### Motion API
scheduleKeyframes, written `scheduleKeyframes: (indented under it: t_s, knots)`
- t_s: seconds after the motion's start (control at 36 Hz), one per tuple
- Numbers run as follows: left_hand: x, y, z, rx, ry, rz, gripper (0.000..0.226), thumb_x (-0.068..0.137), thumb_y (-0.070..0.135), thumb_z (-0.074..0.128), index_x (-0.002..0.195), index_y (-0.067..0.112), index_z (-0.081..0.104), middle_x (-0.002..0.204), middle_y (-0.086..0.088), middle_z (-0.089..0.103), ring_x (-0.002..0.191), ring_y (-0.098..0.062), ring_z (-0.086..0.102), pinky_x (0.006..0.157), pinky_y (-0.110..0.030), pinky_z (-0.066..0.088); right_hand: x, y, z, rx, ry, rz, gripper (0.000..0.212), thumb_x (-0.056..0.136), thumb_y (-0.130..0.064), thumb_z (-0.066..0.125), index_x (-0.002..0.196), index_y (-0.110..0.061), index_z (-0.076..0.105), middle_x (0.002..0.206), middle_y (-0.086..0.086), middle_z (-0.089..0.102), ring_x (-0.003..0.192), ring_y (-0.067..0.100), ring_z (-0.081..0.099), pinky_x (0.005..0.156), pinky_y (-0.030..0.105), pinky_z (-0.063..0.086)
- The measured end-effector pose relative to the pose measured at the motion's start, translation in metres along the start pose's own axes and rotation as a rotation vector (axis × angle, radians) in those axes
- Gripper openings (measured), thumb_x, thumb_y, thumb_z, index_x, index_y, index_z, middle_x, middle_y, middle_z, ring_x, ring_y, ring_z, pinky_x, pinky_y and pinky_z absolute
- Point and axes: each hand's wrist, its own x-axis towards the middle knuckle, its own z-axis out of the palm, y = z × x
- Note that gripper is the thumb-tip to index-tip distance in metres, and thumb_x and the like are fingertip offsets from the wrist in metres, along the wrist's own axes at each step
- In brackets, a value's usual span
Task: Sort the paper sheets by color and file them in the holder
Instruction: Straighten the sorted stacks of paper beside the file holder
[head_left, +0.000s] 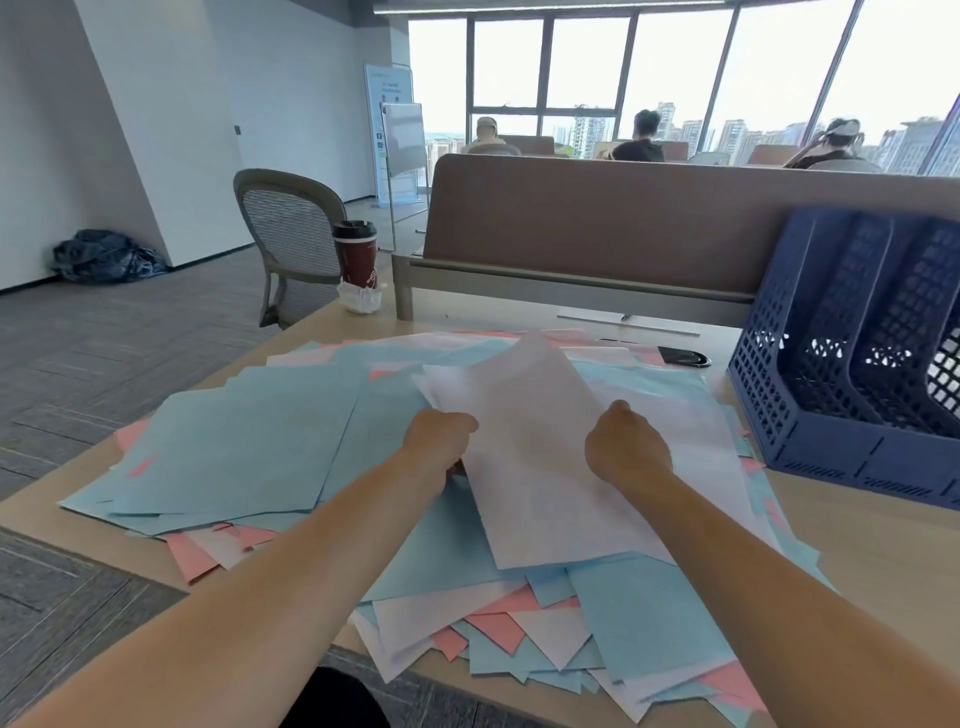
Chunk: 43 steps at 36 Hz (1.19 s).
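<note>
A loose spread of blue, pink and white paper sheets (249, 457) covers the wooden table. Over the middle of the spread, a white sheet (530, 467) is raised and curls up at its far end. My left hand (439, 441) grips its left edge. My right hand (626, 447) grips its right edge, fingers hidden under the paper. More white sheets lie just beneath it. The dark blue perforated file holder (852, 364) stands at the right of the table, with several upright compartments; what they hold cannot be seen.
A red coffee cup with a black lid (356, 252) and a crumpled face mask (361, 299) sit at the table's far left corner. A brown divider panel (623, 228) runs along the far edge. A black object (683, 357) lies near the holder. A mesh chair (291, 239) stands beyond the table on the left.
</note>
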Motion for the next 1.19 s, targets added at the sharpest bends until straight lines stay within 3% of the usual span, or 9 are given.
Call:
scheduleKeyframes:
  t_s: [0.17, 0.25, 0.36, 0.44, 0.53, 0.67, 0.83, 1.03, 1.19]
  knots:
    - [0.0, -0.005, 0.008, 0.069, -0.1, 0.005, 0.027, 0.084, -0.004, 0.053, 0.109, -0.001, 0.061, 0.101, -0.019, 0.066, 0.086, -0.033, 0.066, 0.077, -0.041, 0.057, -0.001, 0.003, 0.001, 0.002, -0.022, -0.069, 0.025, 0.097, -0.018, 0.042, 0.119, -0.008, 0.048, 0.111, 0.012, 0.061, 0.097, 0.032, 0.06, 0.08, 0.038, 0.047]
    - [0.003, -0.007, 0.012, 0.147, -0.114, 0.083, 0.038, 0.075, 0.006, 0.048, 0.11, 0.008, 0.063, 0.106, -0.016, 0.067, 0.095, -0.035, 0.065, 0.082, -0.047, 0.058, 0.002, 0.005, 0.003, 0.02, -0.059, -0.127, 0.038, 0.099, -0.038, 0.043, 0.123, -0.01, 0.049, 0.113, 0.009, 0.061, 0.092, 0.027, 0.056, 0.08, 0.037, 0.047]
    - [0.009, -0.007, 0.01, 0.249, -0.059, 0.18, 0.04, 0.074, 0.012, 0.057, 0.113, 0.013, 0.066, 0.107, -0.011, 0.067, 0.097, -0.032, 0.062, 0.089, -0.044, 0.056, 0.007, 0.011, 0.004, -0.082, -0.082, -0.031, 0.067, 0.094, -0.066, 0.034, 0.137, -0.017, 0.046, 0.138, 0.012, 0.054, 0.131, 0.035, 0.043, 0.11, 0.054, 0.031]
    - [0.006, -0.004, 0.004, 0.295, -0.042, 0.197, 0.035, 0.077, 0.009, 0.065, 0.112, 0.012, 0.067, 0.105, -0.01, 0.068, 0.097, -0.032, 0.063, 0.09, -0.044, 0.056, 0.009, 0.018, 0.006, -0.113, -0.155, 0.04, 0.083, 0.09, -0.077, 0.028, 0.15, -0.019, 0.033, 0.152, 0.015, 0.04, 0.141, 0.041, 0.032, 0.113, 0.057, 0.023]
    - [0.006, -0.004, 0.0, 0.299, -0.031, 0.209, 0.033, 0.083, 0.004, 0.057, 0.115, 0.01, 0.065, 0.109, -0.01, 0.066, 0.101, -0.031, 0.061, 0.092, -0.039, 0.053, 0.008, 0.022, 0.01, -0.05, -0.196, -0.031, 0.084, 0.091, -0.074, 0.03, 0.153, -0.017, 0.027, 0.151, 0.012, 0.043, 0.136, 0.036, 0.042, 0.11, 0.05, 0.036]
    - [0.002, -0.005, 0.001, 0.284, -0.104, 0.191, 0.039, 0.075, 0.006, 0.054, 0.111, 0.014, 0.066, 0.104, -0.009, 0.068, 0.096, -0.029, 0.062, 0.08, -0.033, 0.055, 0.004, 0.014, 0.008, 0.046, -0.257, -0.1, 0.085, 0.095, -0.07, 0.034, 0.158, -0.015, 0.015, 0.157, 0.01, 0.036, 0.14, 0.034, 0.039, 0.111, 0.045, 0.033]
    - [-0.001, -0.007, 0.004, 0.226, -0.157, 0.161, 0.031, 0.083, -0.004, 0.048, 0.101, 0.013, 0.066, 0.098, -0.009, 0.068, 0.092, -0.03, 0.065, 0.068, -0.029, 0.054, 0.008, 0.023, 0.008, -0.116, -0.163, 0.041, 0.085, 0.09, -0.077, 0.024, 0.153, -0.021, 0.027, 0.155, 0.011, 0.036, 0.141, 0.04, 0.031, 0.113, 0.058, 0.024]
    - [0.0, -0.013, 0.011, 0.129, -0.215, 0.105, 0.032, 0.08, 0.003, 0.056, 0.11, 0.005, 0.066, 0.106, -0.014, 0.071, 0.098, -0.033, 0.068, 0.093, -0.046, 0.054, -0.002, 0.017, 0.01, -0.018, -0.214, -0.091, 0.081, 0.095, -0.071, 0.03, 0.155, -0.018, 0.021, 0.155, 0.01, 0.038, 0.138, 0.034, 0.041, 0.109, 0.046, 0.035]
    - [0.007, -0.015, 0.015, 0.092, -0.154, 0.07, 0.042, 0.066, 0.002, 0.055, 0.107, 0.001, 0.061, 0.105, -0.022, 0.066, 0.095, -0.038, 0.066, 0.084, -0.044, 0.055, -0.003, 0.015, 0.0, 0.085, -0.2, -0.107, 0.078, 0.097, -0.066, 0.036, 0.156, -0.017, 0.022, 0.156, 0.008, 0.037, 0.138, 0.033, 0.041, 0.11, 0.044, 0.035]
